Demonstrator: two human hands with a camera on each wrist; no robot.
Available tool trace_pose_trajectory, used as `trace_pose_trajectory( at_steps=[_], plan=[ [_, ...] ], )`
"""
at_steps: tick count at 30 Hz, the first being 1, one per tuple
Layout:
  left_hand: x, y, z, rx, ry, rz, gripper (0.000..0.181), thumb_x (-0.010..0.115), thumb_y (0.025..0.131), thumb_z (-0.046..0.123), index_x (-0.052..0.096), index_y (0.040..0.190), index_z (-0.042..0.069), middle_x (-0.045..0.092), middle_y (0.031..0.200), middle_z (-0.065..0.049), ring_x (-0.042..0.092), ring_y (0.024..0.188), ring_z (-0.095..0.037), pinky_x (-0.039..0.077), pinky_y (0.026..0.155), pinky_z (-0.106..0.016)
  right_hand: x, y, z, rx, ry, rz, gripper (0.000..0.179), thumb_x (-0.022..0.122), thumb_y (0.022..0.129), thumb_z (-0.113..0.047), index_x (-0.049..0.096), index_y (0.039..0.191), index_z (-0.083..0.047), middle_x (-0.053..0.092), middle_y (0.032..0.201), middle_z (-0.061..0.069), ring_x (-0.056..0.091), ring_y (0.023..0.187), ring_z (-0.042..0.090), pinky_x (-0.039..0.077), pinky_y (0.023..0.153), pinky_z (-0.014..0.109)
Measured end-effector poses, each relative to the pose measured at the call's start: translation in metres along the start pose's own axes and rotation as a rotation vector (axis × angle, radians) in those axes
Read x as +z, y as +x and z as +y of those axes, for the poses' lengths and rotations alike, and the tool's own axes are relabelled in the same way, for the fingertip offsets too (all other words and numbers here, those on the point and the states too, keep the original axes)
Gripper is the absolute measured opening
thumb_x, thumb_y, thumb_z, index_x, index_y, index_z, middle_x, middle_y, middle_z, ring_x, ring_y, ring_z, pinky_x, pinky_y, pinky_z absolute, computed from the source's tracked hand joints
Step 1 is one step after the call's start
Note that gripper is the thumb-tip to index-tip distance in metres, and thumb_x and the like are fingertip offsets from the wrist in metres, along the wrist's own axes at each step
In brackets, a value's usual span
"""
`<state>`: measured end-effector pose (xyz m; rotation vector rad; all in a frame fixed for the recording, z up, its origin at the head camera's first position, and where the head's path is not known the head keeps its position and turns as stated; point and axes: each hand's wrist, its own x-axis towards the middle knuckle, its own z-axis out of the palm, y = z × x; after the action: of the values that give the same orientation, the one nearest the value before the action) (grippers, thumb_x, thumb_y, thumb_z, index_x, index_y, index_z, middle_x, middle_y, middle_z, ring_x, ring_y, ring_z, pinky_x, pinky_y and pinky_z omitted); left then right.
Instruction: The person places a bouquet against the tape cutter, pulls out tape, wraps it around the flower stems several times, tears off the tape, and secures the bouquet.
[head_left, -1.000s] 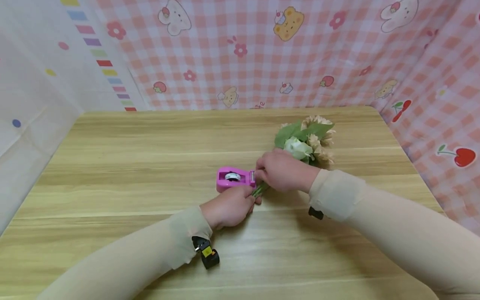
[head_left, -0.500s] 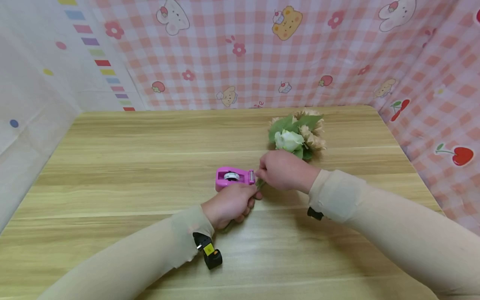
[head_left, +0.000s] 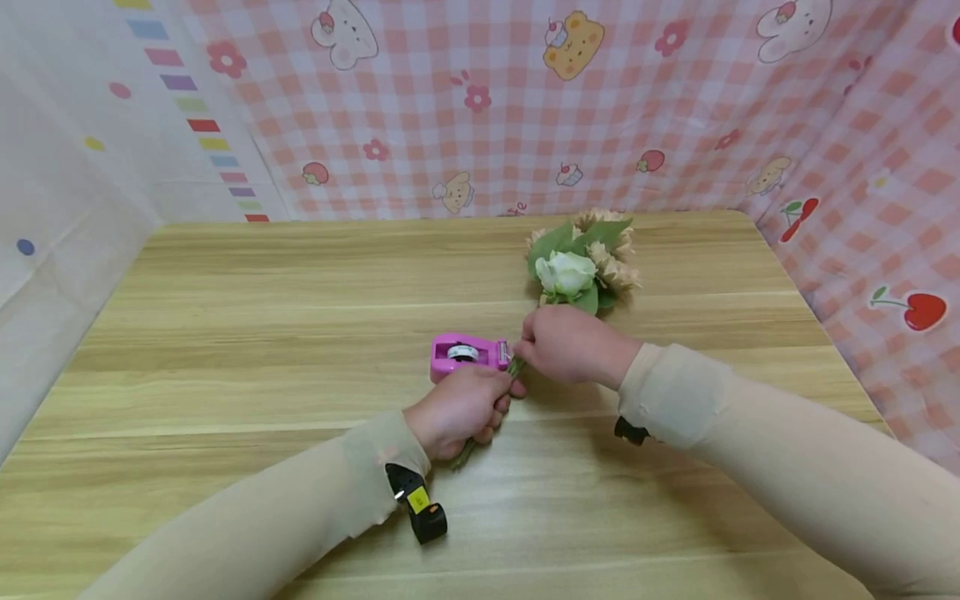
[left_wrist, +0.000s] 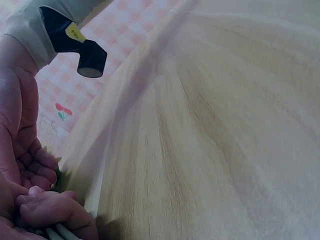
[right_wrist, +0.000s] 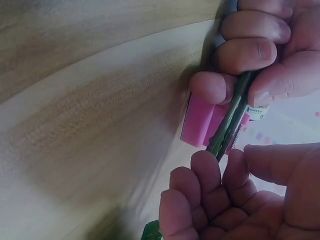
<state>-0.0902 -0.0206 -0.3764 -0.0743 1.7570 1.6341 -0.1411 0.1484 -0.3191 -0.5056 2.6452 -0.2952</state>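
My left hand [head_left: 461, 408] grips the green stems [right_wrist: 227, 125] of a bouquet, and the stem ends come out below its fingers. The bouquet's white rose [head_left: 566, 275], beige flowers [head_left: 618, 271] and green leaves lie beyond my right hand [head_left: 576, 343]. In the right wrist view, the thumb and index finger of that hand meet beside the stems, and its other fingers curl. They seem to pinch a thin, clear strip of tape by the dispenser's cutter, hardly visible. The pink tape dispenser [head_left: 441, 367], holding a white roll, stands just behind my left hand.
The wooden table [head_left: 300, 317] spreads around the hands. A pink checked cloth [head_left: 420, 125] hangs along its back edge and on the right, and a white cloth [head_left: 75, 208] on the left. A small black camera [head_left: 427, 521] sits under my left wrist.
The bouquet's flower heads have swung left and away from me, uncovering more of the white rose. Stem ends now show below my left hand. My right hand has barely moved.
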Motion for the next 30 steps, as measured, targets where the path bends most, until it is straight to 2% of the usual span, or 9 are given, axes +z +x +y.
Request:
trace_pose_trajectory(
  at_steps=[9,14,19,30],
  plan=[
    [0.004,-0.003,0.005,-0.032,-0.178,-0.001,0.029,0.038,0.109,0.013,0.06,0.116,-0.003,0.049,0.076,0.002,0.039,0.056,-0.006,0.035,0.049,-0.019,0.0,-0.005,-0.001,0.027,0.065,-0.005,0.029,0.058,0.107,-0.03,0.069,0.087,-0.012,0.064,0.075,0.002,0.055,0.064,0.014,0.046,0.059,0.028],
    [0.004,-0.003,0.005,-0.004,-0.183,0.001,0.026,0.04,0.109,0.009,0.061,0.115,-0.005,0.051,0.08,0.001,0.04,0.058,-0.005,0.035,0.05,-0.018,0.001,-0.006,0.0,0.037,0.083,-0.014,0.027,0.059,0.107,-0.03,0.07,0.09,-0.012,0.063,0.073,0.001,0.054,0.063,0.013,0.045,0.058,0.027],
    [0.006,-0.002,0.004,0.011,-0.201,-0.003,0.024,0.039,0.11,0.008,0.061,0.112,-0.003,0.05,0.082,0.001,0.04,0.059,-0.005,0.035,0.051,-0.017,0.003,-0.007,0.001,0.049,0.094,-0.024,0.029,0.058,0.107,-0.03,0.066,0.085,-0.013,0.056,0.068,-0.001,0.051,0.061,0.012,0.043,0.057,0.027],
    [0.012,-0.001,0.003,0.009,-0.19,-0.009,0.025,0.034,0.112,0.011,0.057,0.11,0.0,0.046,0.08,0.001,0.037,0.061,-0.007,0.035,0.053,-0.02,0.009,-0.006,0.004,0.039,0.136,-0.016,0.033,0.058,0.106,-0.027,0.061,0.076,-0.014,0.05,0.065,-0.003,0.051,0.061,0.013,0.042,0.057,0.027]
  ],
)
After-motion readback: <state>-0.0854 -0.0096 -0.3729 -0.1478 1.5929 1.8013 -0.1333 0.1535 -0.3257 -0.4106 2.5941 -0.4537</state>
